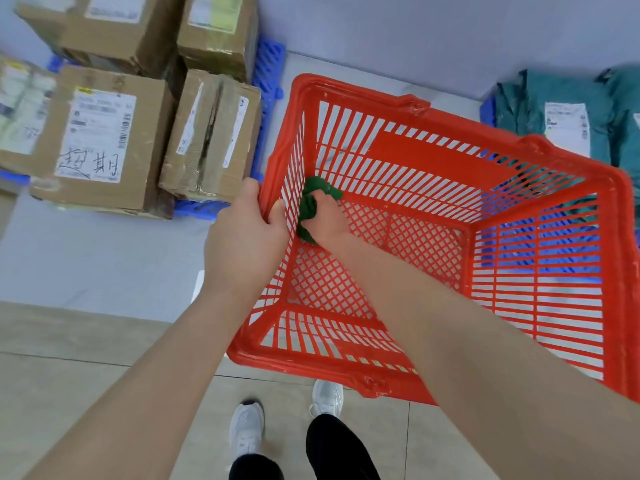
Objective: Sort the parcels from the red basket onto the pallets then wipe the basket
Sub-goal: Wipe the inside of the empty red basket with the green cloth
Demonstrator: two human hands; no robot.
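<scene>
Grey floor, cardboard parcels (pixel 100 140) at ten o'clock, teal bags (pixel 554 109) at two. Left hand (pixel 242 237) grips the centred red basket (pixel 311 365) at its nine-o'clock rim; right hand (pixel 327 220) clutches a green cloth (pixel 310 209) against the inner wall. Steady bracing and overlapping strokes seem advisable.

- We're looking down at the floor (pixel 86 265): pale grey in the upper half of the frame, beige tiles (pixel 69 375) below.
- Upper left, a blue pallet (pixel 270 67) lies on the grey part, with cardboard parcels on it.
- Nearest us are a wide labelled box (pixel 100 140) and a taped box (pixel 211 136), side by side and touching.
- Behind them are two more boxes (pixel 104 26), and another (pixel 17 109) is cut by the left edge.
- At the right edge, a second blue pallet (pixel 487 110) carries teal bagged parcels (pixel 561 109), one with a white label facing up.
- Bottom centre, two white shoes (pixel 246 431) stand on the tiles.
</scene>
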